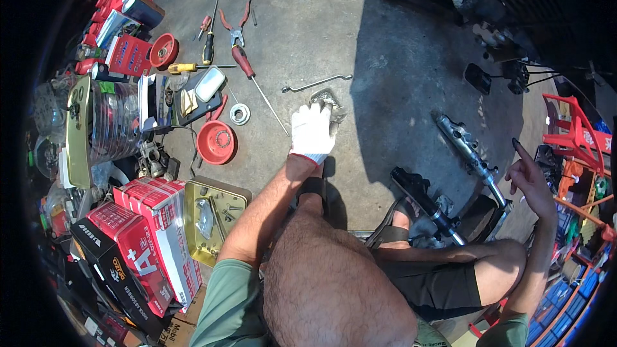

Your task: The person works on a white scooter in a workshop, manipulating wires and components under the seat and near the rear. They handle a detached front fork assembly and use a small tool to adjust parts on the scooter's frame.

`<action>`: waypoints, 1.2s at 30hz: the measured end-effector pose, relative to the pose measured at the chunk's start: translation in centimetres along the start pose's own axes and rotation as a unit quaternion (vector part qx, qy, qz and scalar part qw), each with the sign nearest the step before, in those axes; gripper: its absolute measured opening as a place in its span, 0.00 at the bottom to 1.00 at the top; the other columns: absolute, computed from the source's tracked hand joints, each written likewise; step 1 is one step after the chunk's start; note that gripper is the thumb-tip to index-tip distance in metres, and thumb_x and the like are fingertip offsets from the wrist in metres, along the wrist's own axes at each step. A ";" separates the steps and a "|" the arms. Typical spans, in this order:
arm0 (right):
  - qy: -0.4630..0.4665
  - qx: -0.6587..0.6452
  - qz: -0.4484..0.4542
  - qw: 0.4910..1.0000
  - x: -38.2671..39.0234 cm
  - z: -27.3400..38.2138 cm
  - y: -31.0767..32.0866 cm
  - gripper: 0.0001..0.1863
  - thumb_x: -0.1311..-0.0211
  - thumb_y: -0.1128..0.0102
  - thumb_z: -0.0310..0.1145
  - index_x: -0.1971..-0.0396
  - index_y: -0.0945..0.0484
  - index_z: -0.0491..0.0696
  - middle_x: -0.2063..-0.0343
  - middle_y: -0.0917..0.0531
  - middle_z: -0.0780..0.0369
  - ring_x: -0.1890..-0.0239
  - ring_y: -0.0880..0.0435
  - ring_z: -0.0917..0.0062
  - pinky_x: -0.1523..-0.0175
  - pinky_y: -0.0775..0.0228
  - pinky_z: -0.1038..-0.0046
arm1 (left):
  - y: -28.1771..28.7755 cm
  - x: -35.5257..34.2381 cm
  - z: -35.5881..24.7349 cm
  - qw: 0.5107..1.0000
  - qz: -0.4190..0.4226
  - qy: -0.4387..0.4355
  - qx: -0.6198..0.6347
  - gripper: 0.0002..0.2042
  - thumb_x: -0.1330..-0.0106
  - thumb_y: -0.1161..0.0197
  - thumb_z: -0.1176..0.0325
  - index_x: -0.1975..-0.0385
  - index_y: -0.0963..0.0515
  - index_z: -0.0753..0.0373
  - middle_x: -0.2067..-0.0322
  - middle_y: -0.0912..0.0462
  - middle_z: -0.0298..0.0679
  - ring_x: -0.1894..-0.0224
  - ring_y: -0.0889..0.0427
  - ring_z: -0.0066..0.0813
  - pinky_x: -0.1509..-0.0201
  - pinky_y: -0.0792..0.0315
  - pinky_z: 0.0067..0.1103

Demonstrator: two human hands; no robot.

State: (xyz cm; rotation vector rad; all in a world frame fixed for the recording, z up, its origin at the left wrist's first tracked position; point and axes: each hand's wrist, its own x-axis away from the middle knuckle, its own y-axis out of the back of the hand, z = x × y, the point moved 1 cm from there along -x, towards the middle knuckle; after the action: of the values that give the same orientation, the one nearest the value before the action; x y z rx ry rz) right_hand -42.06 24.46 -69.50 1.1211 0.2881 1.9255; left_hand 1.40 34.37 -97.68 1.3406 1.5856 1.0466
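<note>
In a white knit glove, my left hand (312,130) reaches to the floor in front of me. Its fingers are closed on a small grey, rough-patterned piece (326,97), whose exact kind I cannot make out. Just beyond lies an offset ring spanner (317,83). A long red-handled screwdriver (243,64) points toward the glove from the left. My bare right hand (531,181) is raised at the right, holding nothing, its index finger stretched out and its other fingers partly bent. Near it, a silver motorcycle fork leg (466,148) and a black one (424,200) lie at an angle.
On the left are pliers (236,29), a yellow-handled screwdriver (183,68), red bowls (216,142), a metal ring (240,114), a tin tray (207,252) with small parts, and stacked boxes (138,250). A red plastic chair (581,132) and blue bins (565,299) stand right.
</note>
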 end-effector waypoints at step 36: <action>-0.026 0.037 -0.004 0.999 -1.1 1.4 -0.5 0.37 0.28 0.44 0.29 0.23 0.49 0.45 0.68 0.22 0.61 0.72 0.24 0.82 0.66 0.26 0.78 | -1.7 -0.3 0.7 0.987 0.130 0.039 0.084 0.18 0.32 0.42 0.59 0.46 0.24 0.61 0.53 0.20 0.52 0.56 0.16 0.54 0.50 0.23 0.41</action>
State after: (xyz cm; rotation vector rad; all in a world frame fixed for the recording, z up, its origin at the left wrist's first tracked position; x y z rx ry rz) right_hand -40.44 23.60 -69.63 1.2150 0.3376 1.8898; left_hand 1.47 33.93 -99.51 1.6742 1.6148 1.1525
